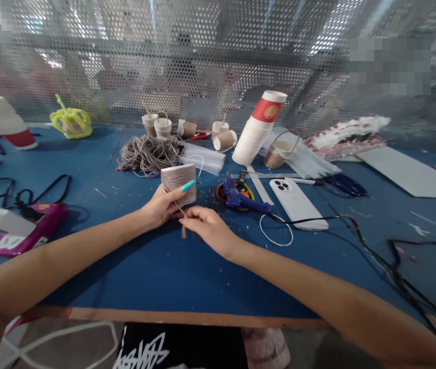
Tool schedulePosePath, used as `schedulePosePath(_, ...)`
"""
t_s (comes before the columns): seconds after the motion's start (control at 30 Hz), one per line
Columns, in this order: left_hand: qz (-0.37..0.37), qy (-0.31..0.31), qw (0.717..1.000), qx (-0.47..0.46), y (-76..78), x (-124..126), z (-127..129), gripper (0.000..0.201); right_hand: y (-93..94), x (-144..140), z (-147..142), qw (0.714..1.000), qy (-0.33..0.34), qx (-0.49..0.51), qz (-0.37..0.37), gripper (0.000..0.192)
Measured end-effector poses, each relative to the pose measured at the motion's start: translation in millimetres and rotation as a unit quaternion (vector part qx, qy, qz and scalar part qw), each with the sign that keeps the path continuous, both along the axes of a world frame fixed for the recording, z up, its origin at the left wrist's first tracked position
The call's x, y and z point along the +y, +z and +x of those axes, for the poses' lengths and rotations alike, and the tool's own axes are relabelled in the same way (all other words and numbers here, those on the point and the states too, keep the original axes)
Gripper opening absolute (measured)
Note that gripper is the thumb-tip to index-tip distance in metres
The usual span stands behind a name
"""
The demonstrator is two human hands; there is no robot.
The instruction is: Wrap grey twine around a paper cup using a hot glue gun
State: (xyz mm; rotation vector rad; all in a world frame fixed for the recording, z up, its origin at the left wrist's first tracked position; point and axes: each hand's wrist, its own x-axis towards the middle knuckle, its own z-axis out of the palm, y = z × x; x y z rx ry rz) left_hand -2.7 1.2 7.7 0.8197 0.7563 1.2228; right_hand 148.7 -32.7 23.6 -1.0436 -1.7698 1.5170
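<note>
A paper cup wrapped in grey-beige cord is held above the blue table by my left hand, its thumb with a turquoise nail pressed across the cord. Just below the cup, my right hand pinches the loose length of the cord between thumb and fingers. A short blurred end hangs under the fingertips. Behind the cup lies a heap of grey cord. To the right of my hands, a blue glue gun rests on a roll of tape.
A tilted stack of paper cups stands behind the white phone. Several small cord-wrapped cups line the back near a perforated metal screen. Black cables run along the right; a purple packet lies left.
</note>
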Motion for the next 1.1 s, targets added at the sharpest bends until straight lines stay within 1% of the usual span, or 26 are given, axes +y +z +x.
schedulePosePath(0.07, 0.017, 0.003, 1.0, -0.008, -1.6, 2.2, 2.6, 0.066, 4.1, 3.8, 4.8, 0.995, 0.031, 0.067, -0.068, 0.017)
schedulePosePath(0.1, 0.027, 0.006, 1.0, -0.011, -2.5, 3.2, 4.0, 0.07, 7.1, 5.1, 7.8, 0.988, 0.048, 0.107, -0.104, 0.016)
schedulePosePath(0.17, 0.043, 0.014, 0.999, -0.013, -4.2, 4.7, 6.7, 0.075, 14.6, 7.0, 13.9, 0.963, 0.098, 0.167, -0.188, 0.018)
schedulePosePath(0.2, 0.049, 0.016, 0.999, -0.01, -4.8, 5.0, 7.6, 0.076, 18.9, 7.7, 16.9, 0.951, 0.126, 0.17, -0.226, 0.022)
schedulePosePath(0.23, 0.056, 0.016, 0.998, -0.005, -5.2, 4.9, 8.1, 0.077, 23.5, 8.5, 19.8, 0.943, 0.154, 0.152, -0.253, 0.026)
schedulePosePath(0.27, 0.064, 0.014, 0.998, -0.001, -5.3, 4.5, 8.1, 0.077, 28.0, 9.4, 22.5, 0.942, 0.179, 0.12, -0.258, 0.03)
schedulePosePath(0.33, 0.076, 0.006, 0.997, 0.013, -5.4, 3.1, 7.2, 0.077, 36.9, 11.5, 27.2, 0.952, 0.211, 0.046, -0.219, 0.034)
schedulePosePath(0.37, 0.079, 0.001, 0.997, 0.019, -5.7, 2.2, 6.4, 0.077, 41.1, 12.8, 29.2, 0.958, 0.208, 0.029, -0.193, 0.036)
schedulePosePath(0.43, 0.087, -0.015, 0.996, 0.029, -7.9, 1.0, 5.2, 0.077, 48.9, 15.9, 32.4, 0.974, 0.175, 0.03, -0.144, 0.041)
schedulePosePath(0.53, 0.117, -0.033, 0.992, 0.03, -14.8, 1.6, 5.5, 0.08, 59.9, 20.7, 36.2, 0.989, 0.118, 0.066, -0.067, 0.045)
schedulePosePath(0.6, 0.137, -0.029, 0.99, 0.023, -19.6, 3.3, 7.0, 0.081, 67.1, 23.0, 38.5, 0.992, 0.094, 0.088, -0.009, 0.045)
schedulePosePath(0.7, 0.148, -0.027, 0.988, 0.018, -23.4, 5.5, 8.9, 0.078, 75.4, 23.5, 42.3, 0.992, 0.059, 0.072, 0.087, 0.047)
schedulePosePath(0.77, 0.15, -0.029, 0.988, 0.029, -23.6, 6.0, 8.9, 0.075, 76.9, 22.9, 44.6, 0.986, 0.033, 0.052, 0.154, 0.049)
schedulePosePath(0.83, 0.157, -0.021, 0.986, 0.046, -23.1, 5.9, 8.2, 0.072, 74.4, 22.9, 46.2, 0.978, 0.011, 0.056, 0.202, 0.049)
schedulePosePath(0.93, 0.17, -0.003, 0.983, 0.073, -21.9, 5.2, 6.8, 0.072, 67.0, 24.5, 46.8, 0.97, -0.008, 0.094, 0.223, 0.044)
schedulePosePath(1.03, 0.175, 0.004, 0.979, 0.102, -18.3, 3.9, 5.7, 0.075, 62.0, 24.7, 45.1, 0.967, -0.02, 0.144, 0.208, 0.037)
schedulePosePath(1.1, 0.178, 0.008, 0.977, 0.121, -14.3, 2.3, 5.4, 0.075, 62.0, 22.4, 43.2, 0.967, -0.023, 0.163, 0.193, 0.033)
